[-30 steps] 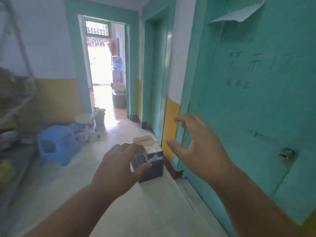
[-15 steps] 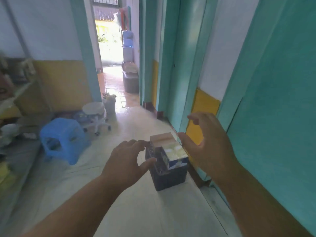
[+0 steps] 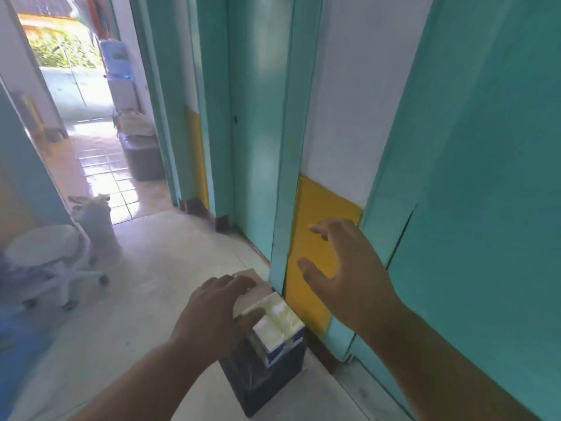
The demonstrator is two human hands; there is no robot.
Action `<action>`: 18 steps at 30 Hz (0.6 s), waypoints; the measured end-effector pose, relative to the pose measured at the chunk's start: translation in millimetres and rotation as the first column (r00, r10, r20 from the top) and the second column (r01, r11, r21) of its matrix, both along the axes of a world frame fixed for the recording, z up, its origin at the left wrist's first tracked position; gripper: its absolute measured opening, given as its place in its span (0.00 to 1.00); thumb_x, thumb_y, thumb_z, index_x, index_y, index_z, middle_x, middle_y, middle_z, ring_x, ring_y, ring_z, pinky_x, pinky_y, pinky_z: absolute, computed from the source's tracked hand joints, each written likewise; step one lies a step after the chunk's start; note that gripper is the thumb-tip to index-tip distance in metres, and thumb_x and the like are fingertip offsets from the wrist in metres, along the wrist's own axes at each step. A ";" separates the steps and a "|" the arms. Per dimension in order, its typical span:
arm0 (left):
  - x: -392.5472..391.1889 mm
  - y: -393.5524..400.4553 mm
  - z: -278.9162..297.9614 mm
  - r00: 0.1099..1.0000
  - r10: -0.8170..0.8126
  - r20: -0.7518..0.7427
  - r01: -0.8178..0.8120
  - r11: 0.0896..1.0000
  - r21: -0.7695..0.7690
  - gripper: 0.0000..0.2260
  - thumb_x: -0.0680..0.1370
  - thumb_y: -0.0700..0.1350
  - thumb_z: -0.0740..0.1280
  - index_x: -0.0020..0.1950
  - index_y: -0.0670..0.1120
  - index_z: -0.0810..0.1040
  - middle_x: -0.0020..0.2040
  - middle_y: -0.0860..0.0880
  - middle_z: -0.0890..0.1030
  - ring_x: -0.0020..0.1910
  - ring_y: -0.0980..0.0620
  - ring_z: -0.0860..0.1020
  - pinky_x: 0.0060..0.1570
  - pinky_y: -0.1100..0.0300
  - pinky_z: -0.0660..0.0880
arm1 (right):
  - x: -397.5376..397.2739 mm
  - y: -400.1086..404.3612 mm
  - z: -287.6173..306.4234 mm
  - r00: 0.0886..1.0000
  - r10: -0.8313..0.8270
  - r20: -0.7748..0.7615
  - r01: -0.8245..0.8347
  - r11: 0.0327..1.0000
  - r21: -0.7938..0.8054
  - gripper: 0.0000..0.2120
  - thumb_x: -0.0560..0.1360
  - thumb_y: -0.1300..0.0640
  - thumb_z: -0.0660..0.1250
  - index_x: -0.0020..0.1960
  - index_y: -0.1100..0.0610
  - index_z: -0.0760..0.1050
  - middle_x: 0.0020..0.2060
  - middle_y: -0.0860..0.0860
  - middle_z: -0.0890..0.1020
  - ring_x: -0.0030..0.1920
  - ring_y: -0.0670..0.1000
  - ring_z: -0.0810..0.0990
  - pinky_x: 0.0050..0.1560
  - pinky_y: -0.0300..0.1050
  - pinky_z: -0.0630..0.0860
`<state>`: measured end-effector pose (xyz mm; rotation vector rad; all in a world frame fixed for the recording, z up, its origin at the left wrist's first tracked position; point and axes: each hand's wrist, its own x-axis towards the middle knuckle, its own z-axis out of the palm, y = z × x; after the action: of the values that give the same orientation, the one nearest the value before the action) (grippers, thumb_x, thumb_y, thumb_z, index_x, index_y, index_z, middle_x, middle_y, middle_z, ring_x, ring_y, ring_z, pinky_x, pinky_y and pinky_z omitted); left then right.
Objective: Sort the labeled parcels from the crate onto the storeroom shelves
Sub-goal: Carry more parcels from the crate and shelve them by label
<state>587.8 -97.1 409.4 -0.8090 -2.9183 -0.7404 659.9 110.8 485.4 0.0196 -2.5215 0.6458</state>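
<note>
Currently, head view: crate [image 3: 267, 372] on floor at 6 o'clock, white-topped parcel [image 3: 277, 323] poking out. Left hand [image 3: 212, 317] spread above it, holding nothing; right hand [image 3: 346, 278] open at 3 o'clock. Step: reaching in. Next: grip parcel, lift clear.

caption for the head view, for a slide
Both hands, left hand and right hand, reach toward parcels in the dark crate.
</note>
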 end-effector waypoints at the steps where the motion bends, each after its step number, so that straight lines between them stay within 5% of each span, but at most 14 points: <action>1: -22.6 -3.1 -0.2 1.000 0.005 -0.009 -0.005 1.000 -0.003 0.23 0.75 0.67 0.63 0.67 0.60 0.74 0.60 0.61 0.78 0.59 0.56 0.74 0.60 0.57 0.70 | -24.1 -0.3 -0.4 1.000 0.009 -0.004 -0.009 1.000 0.000 0.22 0.75 0.42 0.66 0.65 0.51 0.72 0.57 0.41 0.72 0.58 0.42 0.72 0.60 0.40 0.70; 9: -190.3 -5.4 -36.8 0.996 -0.044 0.075 0.047 0.998 -0.038 0.22 0.76 0.64 0.65 0.68 0.60 0.72 0.60 0.61 0.78 0.59 0.56 0.74 0.62 0.56 0.71 | -187.8 -2.1 -41.0 1.000 -0.022 -0.013 0.022 0.999 -0.033 0.21 0.73 0.45 0.67 0.62 0.55 0.73 0.56 0.48 0.76 0.55 0.43 0.72 0.56 0.39 0.70; 18: -370.0 44.8 -126.6 0.921 -0.347 0.175 0.377 0.907 -0.189 0.20 0.78 0.59 0.65 0.70 0.58 0.72 0.67 0.56 0.77 0.64 0.51 0.74 0.63 0.54 0.71 | -289.7 12.6 -128.4 0.948 -0.300 0.109 0.303 0.953 -0.011 0.23 0.75 0.46 0.64 0.64 0.59 0.74 0.60 0.55 0.78 0.60 0.51 0.76 0.58 0.41 0.74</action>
<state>217.7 -52.3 282.9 -1.4080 -3.0449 -0.5066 370.2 123.4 357.0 -0.4142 -2.5417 0.5682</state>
